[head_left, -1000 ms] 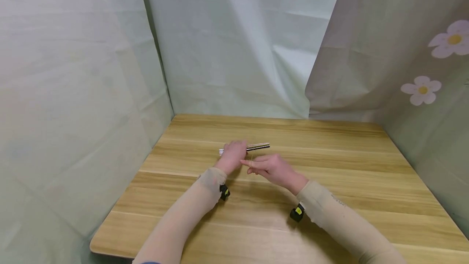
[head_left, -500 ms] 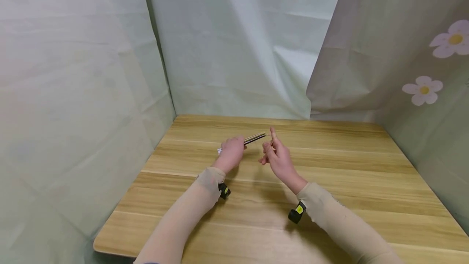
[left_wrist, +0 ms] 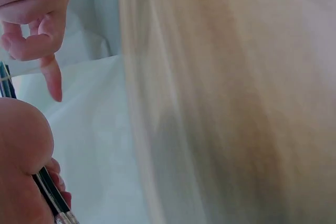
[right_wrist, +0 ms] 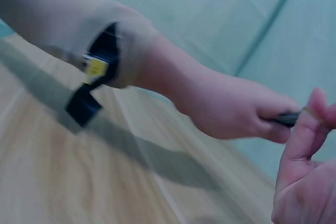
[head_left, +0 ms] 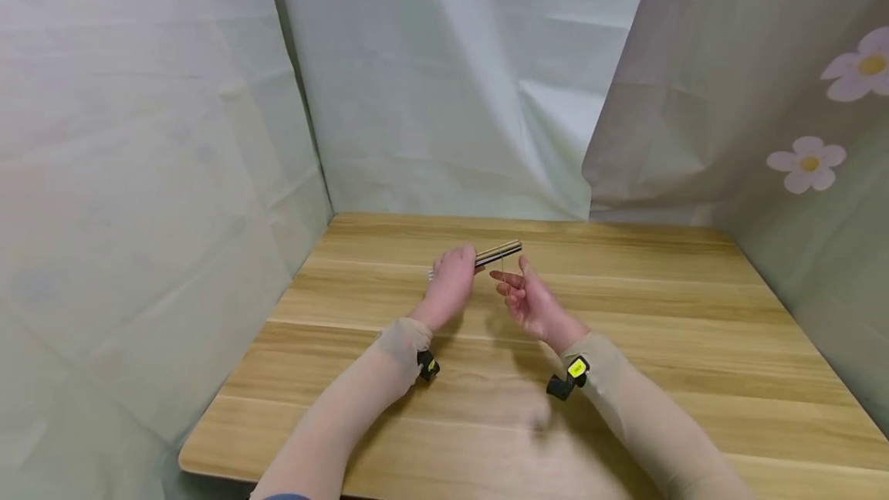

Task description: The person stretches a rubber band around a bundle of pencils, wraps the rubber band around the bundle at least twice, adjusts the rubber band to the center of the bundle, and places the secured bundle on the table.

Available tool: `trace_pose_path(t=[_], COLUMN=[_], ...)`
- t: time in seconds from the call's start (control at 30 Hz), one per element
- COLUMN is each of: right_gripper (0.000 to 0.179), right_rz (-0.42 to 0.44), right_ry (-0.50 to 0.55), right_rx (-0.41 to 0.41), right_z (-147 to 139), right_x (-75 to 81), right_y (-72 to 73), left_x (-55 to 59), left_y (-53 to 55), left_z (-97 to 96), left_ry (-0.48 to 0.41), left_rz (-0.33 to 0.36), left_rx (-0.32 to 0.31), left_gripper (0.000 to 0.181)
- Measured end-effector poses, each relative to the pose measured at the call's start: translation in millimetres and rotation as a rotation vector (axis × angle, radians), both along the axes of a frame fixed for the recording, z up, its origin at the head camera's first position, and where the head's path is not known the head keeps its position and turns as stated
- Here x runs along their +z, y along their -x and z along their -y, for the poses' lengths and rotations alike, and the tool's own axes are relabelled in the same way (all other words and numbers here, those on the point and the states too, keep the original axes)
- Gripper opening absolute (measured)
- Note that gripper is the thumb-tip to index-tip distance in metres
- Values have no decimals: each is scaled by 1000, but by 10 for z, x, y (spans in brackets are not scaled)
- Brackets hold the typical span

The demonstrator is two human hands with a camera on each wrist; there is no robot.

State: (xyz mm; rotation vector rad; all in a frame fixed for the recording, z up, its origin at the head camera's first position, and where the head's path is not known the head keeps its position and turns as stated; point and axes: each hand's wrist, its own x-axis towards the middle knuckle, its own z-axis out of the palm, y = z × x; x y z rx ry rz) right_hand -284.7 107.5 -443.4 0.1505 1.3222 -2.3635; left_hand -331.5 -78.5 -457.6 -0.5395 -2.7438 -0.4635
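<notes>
My left hand [head_left: 451,280] grips a bundle of slim, shiny chopsticks [head_left: 500,253], held slantwise above the table with one end pointing right. In the left wrist view the chopsticks [left_wrist: 48,190] look dark with a silvery end, and the palm hides their middle. From near their right end a thin rubber band [head_left: 503,267] stretches down to my right hand [head_left: 531,303]. That hand hooks it with bent fingers, thumb raised close to the chopstick ends. In the right wrist view its fingers [right_wrist: 302,140] overlap the tip of the bundle.
The wood-grain table [head_left: 625,315] spreads beneath both hands. Pale cloth hangs behind it [head_left: 444,99] and on both sides, with printed flowers on the right. Each wrist carries a small black camera; the right camera [head_left: 566,380] shows a yellow label.
The left hand has raised the chopsticks and shifted them slightly right. The right hand moved from beside the left wrist to the bundle's right end, its index finger swinging up, then the hand turning palm-up.
</notes>
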Motion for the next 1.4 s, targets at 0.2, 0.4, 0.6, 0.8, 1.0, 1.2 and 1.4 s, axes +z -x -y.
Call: trace_pose_path(t=[0.2, 0.4, 0.6, 0.8, 1.0, 1.2, 1.4], right_gripper=[81, 59, 52, 36, 46, 53, 35], right_rz=[67, -12, -204, -370, -415, -489, -670], right_ry=[62, -118, -472, -684, -715, -747, -860], right_rx=[19, -48, -57, -69, -106, -187, -186], right_z=[-178, -232, -236, -201, -170, -180, -184], right_x=[8, -17, -57, -81, -64, -38, 7], right_y=[67, 89, 87, 66, 40, 24, 2], left_x=[-54, -114, -89, -19, 40, 119, 190], left_y=[-43, -87, -112, -131, -142, -139, -127], left_z=[-14, -23, -28, 5, 27, 73, 101], left_ry=[70, 126, 287, 335, 235, 142, 116], left_rz=[-25, -5, -65, -44, 32, 53, 96], left_rx=[-38, -131, -208, -194, -160, -111, -79], left_gripper=[21, 19, 12, 3, 6, 18, 22])
